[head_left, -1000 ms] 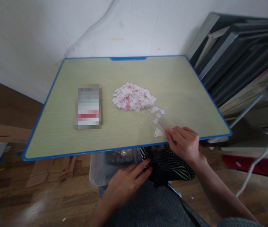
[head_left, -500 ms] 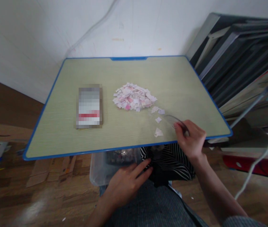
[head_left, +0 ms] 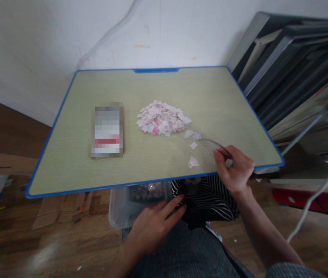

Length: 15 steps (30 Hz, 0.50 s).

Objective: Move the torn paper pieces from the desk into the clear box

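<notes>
My right hand [head_left: 235, 168] is closed on a curved, see-through plastic piece [head_left: 210, 144], held low over the front right of the board; its far edge is hard to make out. Several loose paper scraps [head_left: 193, 145] lie just left of it. Behind them is a heap of small white and pink paper scraps [head_left: 163, 119]. Below the board's front edge, my left hand [head_left: 158, 226] has its fingers stretched out. Its fingertips rest at a black-and-white striped cloth [head_left: 210, 197], beside a clear plastic tub [head_left: 119, 210] with dark contents.
The pale green tabletop [head_left: 100, 88] has a blue rim. A blurred-out box or booklet [head_left: 107, 131] lies on its left. Dark flat panels [head_left: 294, 58] lean at the right near a white cable [head_left: 317, 197]. Cardboard [head_left: 48, 210] lies on the wooden floor.
The view has shifted slightly, moving the board a little to the left. Both hands stay almost in place, and the paper heap looks the same.
</notes>
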{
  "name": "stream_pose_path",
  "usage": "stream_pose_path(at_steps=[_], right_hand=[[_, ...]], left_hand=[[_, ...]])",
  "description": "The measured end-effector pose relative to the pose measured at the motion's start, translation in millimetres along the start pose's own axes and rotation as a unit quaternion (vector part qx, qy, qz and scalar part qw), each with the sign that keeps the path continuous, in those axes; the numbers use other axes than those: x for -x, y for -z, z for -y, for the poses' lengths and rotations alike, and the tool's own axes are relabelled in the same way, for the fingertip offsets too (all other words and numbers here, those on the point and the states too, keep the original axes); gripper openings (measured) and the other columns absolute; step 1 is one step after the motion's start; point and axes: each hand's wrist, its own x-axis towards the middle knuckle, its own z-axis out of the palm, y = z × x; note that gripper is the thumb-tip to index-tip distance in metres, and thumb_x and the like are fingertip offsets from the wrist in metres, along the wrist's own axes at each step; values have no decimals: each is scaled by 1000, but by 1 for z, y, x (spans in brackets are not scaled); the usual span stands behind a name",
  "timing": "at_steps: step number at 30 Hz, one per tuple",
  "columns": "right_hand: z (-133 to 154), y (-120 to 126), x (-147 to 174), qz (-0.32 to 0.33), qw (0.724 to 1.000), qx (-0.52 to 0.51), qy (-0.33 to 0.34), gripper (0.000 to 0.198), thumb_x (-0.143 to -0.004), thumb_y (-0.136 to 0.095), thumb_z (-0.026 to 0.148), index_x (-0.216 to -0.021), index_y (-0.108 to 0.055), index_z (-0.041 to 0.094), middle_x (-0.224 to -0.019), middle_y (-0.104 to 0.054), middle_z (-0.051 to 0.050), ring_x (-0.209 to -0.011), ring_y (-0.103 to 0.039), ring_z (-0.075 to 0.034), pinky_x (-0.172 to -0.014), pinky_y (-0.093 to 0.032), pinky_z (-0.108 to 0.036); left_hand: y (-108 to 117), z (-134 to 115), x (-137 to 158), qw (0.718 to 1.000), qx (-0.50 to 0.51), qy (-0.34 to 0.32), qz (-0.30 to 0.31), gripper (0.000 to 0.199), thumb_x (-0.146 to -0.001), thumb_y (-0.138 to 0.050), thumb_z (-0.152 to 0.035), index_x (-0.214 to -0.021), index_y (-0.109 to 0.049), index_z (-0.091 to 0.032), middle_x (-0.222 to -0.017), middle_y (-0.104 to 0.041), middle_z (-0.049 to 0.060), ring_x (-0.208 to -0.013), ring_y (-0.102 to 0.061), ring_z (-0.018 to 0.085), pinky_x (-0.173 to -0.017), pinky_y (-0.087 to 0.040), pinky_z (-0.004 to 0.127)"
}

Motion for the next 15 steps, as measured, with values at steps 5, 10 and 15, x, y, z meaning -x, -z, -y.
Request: stream_pose_path(at_steps=[5,10,15], right_hand=[[-2,-2,2,7,1000,0,-11,12,-77,-52,17,-64,-51,18,-54,-53,2,-47,-49,-9,-45,-40,-22],[-3,-3,2,16,997,-24,-69,14,-76,-53,20,-62,-52,16,-53,-53,1,-46,-48,-8,-44,-39,-21],[-6,-3,1,14,989,-55,-134,15,-74,-54,21,-61,-53,15,-51,-50,3,-43,-43,-7,-39,-34,-19]], left_hand=[[-1,0,1,1000,-1,-1,-12,52,-76,-41,-4,-126,-35,-16,-134,-35,9,-97,-54,21,-68,-52,33],[-1,0,0,1000,-1,-3,-22,52,-75,-40,-3,-126,-36,-16,-135,-34,9,-97,-54,21,-70,-51,34],[-3,1,1,1000,0,-3,-19,53,-75,-40,-3,-126,-35,-16,-135,-33,9,-97,-53,21,-69,-52,34]])
